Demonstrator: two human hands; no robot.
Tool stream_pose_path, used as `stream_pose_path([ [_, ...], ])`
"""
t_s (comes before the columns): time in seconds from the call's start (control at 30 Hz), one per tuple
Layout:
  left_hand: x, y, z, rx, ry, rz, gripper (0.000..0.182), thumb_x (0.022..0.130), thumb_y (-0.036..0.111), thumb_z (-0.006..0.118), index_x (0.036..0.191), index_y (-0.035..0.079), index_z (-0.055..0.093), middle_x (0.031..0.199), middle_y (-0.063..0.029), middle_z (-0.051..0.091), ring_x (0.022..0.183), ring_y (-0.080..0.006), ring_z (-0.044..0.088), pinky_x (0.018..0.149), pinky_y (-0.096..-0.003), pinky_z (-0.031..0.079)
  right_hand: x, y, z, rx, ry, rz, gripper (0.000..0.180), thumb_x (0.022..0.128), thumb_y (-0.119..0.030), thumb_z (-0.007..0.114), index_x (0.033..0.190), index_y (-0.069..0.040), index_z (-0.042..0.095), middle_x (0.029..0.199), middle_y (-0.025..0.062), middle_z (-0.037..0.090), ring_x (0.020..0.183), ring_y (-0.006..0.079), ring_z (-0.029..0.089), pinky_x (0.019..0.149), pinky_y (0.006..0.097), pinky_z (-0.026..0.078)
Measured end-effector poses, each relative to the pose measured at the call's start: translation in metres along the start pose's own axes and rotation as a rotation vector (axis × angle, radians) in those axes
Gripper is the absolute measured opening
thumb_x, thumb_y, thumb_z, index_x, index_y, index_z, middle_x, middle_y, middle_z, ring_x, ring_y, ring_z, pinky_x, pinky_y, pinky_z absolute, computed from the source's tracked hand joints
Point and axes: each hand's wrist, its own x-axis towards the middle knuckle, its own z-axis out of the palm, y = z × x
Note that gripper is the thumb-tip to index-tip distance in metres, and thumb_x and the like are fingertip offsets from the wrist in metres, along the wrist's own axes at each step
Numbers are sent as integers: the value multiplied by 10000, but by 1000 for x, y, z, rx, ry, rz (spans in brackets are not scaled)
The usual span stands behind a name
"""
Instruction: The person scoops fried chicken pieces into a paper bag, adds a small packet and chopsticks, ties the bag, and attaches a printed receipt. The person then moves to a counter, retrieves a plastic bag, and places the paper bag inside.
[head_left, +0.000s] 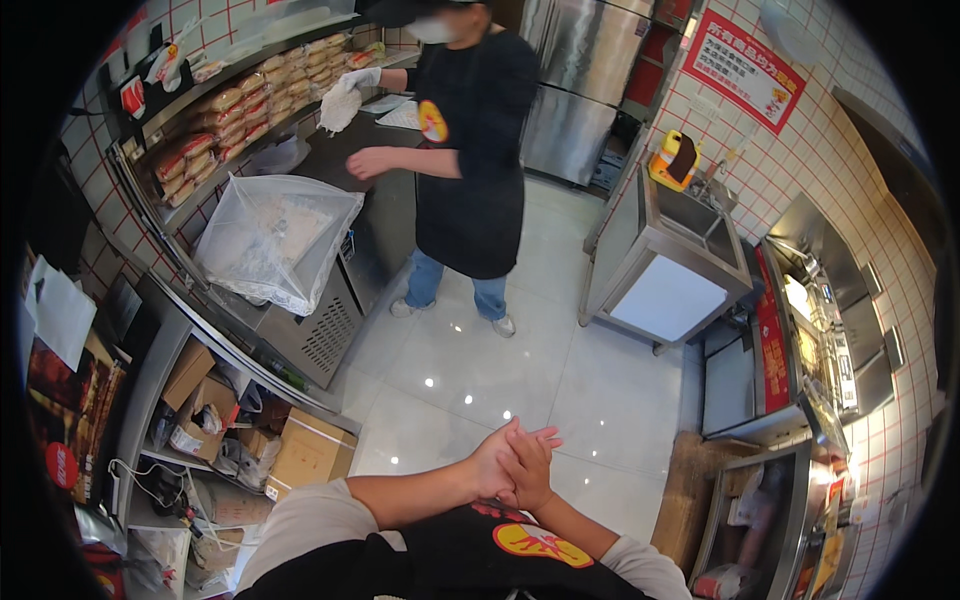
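Note:
My left hand (489, 459) and my right hand (531, 466) are clasped together in front of my apron (450, 544), above the tiled floor. The fingers of my right hand lie across my left hand, and some left fingertips stick out beyond it. No object shows in either hand; the space between the palms is hidden. Farther off stands a co-worker (472, 165) in a black apron. The co-worker's gloved hand (363, 78) holds up a flour-coated piece of food (341, 107) over a steel counter (382, 199); the other hand is bare.
A white mesh food cover (281, 232) sits on the counter, below shelved bags of buns (251, 109). Cardboard boxes (311, 452) fill shelving at left. A steel sink (694, 214), cooking equipment (814, 337) and a glass-fronted cabinet (754, 525) line the right; a steel refrigerator (577, 90) stands behind.

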Motion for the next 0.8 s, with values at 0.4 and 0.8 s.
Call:
stream_pose_path([
  [0.4, 67, 72, -2, 229, 241, 146, 219, 901, 252, 512, 1045, 91, 549, 896, -40, 601, 812, -178, 583, 823, -354, 466, -151, 267, -24, 63, -1387, 813, 508, 787, -491, 536, 1112, -104, 584, 968, 168, 639, 943, 307, 600, 832, 377, 464],
  [0.8, -57, 291, -105, -19, 1091, 1170, 196, 780, 128, 626, 942, 119, 516, 832, -11, 479, 691, -167, 466, 520, -303, 406, -213, 393, 12, -80, -1246, 1318, 440, 763, -428, 591, 1050, -96, 620, 947, 157, 647, 908, 287, 618, 792, 356, 485],
])
